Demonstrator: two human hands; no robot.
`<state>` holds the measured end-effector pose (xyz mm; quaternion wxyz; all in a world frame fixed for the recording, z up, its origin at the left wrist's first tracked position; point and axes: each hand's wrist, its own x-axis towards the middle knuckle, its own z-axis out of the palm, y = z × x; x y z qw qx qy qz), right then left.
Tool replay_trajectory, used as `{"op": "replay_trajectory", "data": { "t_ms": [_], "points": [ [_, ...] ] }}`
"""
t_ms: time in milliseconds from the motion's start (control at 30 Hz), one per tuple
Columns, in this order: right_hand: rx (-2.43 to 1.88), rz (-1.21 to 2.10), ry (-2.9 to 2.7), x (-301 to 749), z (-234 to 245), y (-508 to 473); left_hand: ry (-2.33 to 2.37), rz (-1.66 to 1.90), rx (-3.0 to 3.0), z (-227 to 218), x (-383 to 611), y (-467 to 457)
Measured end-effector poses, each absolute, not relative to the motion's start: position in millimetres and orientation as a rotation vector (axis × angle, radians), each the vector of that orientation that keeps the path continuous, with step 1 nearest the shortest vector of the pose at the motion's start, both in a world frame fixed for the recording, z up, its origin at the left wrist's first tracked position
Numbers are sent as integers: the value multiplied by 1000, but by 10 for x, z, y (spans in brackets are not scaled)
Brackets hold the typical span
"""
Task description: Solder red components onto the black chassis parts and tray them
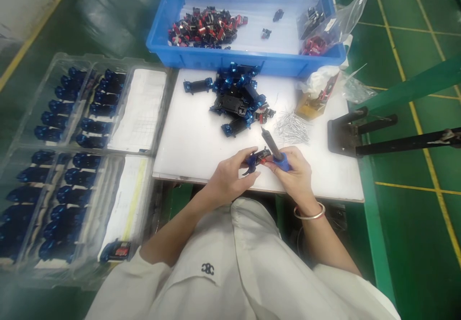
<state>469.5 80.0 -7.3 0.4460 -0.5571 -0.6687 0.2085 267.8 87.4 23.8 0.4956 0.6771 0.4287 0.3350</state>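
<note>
My left hand [231, 175] is closed around a blue and black toy-like chassis part [253, 162], held just above the table's front. My right hand [296, 172] grips a tool with a blue collar and a grey tapered shaft [272, 145], its narrow end pointing up and away. The right fingertips also meet a small red and black piece [264, 159] at the chassis part; whether it is attached is hidden. Beyond my hands lies a heap of blue and black chassis parts [232, 104]. A pile of thin silver pins [292, 128] is right of it.
A blue bin [248, 59] at the back holds small red and black pieces [207, 27] and a clear bag [345, 17]. Compartmented clear trays [154, 113] with blue parts are at left. An amber box [313, 104] and a black stand [342, 135] are at right.
</note>
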Motion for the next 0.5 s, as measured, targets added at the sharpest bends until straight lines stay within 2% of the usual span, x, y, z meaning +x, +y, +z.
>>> {"op": "replay_trajectory", "data": {
  "t_ms": [500],
  "points": [
    [-1345,496,-1656,4679,-98,811,1069,920,1685,161,2743,832]
  ]
}}
